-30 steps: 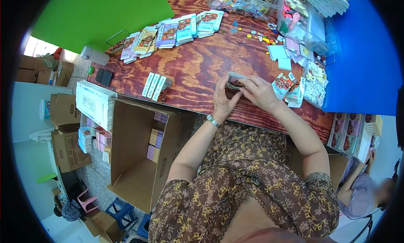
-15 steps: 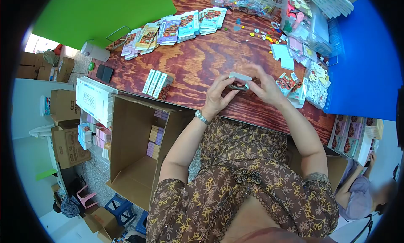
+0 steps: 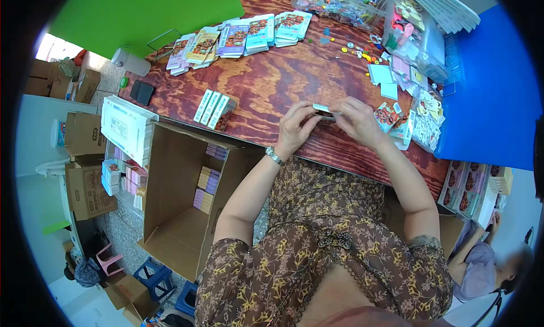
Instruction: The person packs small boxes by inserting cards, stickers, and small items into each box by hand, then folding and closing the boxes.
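A small box [image 3: 324, 114] with a pale flap [image 3: 321, 107] is sitting between two hands, over the front part of the desk [image 3: 260, 83]. The left hand [image 3: 296, 126] is pinching one end, its grip clamped between thumb and fingers; the right hand [image 3: 357, 120] is holding the other end the same way. The flap could be creasing if the two grips are pressing unevenly, and the thin walls could be buckling if either is squeezing too hard. A loose hold could be letting the box slip towards the desk's near edge.

To the right, printed boxes [image 3: 387, 116] are lying near the right hand, where a straying wrist could be nudging them. Three boxes [image 3: 215, 110] are standing side by side to the left; farther out, stacks of printed cards or flat packs [image 3: 246, 35] are forming a row.

The fingers are covering most of the box, so its printed faces are staying hidden. Something dark is showing under the flap, perhaps just the shadowed inside. The top border is cutting off a clear tub [image 3: 340, 7], and blur is obscuring part of a co-worker [image 3: 476, 267].
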The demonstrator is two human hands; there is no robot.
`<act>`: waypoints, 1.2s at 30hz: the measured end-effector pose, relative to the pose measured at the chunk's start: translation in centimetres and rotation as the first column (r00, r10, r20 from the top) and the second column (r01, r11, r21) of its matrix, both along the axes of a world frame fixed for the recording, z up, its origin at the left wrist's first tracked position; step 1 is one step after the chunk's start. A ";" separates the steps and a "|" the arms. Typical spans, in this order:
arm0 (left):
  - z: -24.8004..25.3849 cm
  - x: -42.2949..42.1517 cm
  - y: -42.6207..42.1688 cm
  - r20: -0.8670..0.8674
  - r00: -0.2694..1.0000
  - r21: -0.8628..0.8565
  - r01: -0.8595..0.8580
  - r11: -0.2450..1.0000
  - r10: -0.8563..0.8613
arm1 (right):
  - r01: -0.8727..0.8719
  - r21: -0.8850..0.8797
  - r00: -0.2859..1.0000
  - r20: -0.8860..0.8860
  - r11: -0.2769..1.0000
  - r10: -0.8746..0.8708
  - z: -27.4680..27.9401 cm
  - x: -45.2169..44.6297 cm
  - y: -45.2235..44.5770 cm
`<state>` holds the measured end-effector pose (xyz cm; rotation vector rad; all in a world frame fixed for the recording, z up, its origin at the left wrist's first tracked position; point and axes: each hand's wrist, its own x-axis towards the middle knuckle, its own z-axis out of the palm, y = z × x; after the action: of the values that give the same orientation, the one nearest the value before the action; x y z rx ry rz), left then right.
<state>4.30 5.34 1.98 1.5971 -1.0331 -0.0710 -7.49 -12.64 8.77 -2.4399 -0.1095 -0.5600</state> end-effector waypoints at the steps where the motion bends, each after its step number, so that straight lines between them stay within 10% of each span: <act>1: -0.1 0.0 -0.1 0.007 1.000 -0.016 -0.008 1.000 0.008 | -0.019 0.016 1.000 -0.015 1.000 0.019 0.6 0.0 -0.1; 5: 0.1 -0.3 -0.1 0.005 0.999 -0.016 -0.034 0.999 0.034 | 0.069 0.257 0.961 -0.277 0.964 0.005 0.8 0.1 -0.4; 24: -0.8 -1.4 -0.3 -0.234 0.972 -0.056 -0.049 0.997 0.034 | 0.053 -0.207 0.998 0.029 0.977 -0.048 0.3 0.1 2.0; 31: 0.3 -1.3 -0.2 0.237 0.964 -0.067 -0.105 0.992 0.119 | -0.023 -0.217 1.000 -0.005 0.976 0.023 0.4 -0.2 1.7; 36: 0.2 -1.0 -0.4 0.225 0.966 -0.095 -0.107 0.990 0.126 | -0.032 -0.012 0.999 -0.029 0.999 0.031 0.1 -0.9 0.8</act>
<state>3.26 4.96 2.20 1.6132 -1.1023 0.2394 -8.38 -11.82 8.83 -2.4528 -0.1392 -0.5109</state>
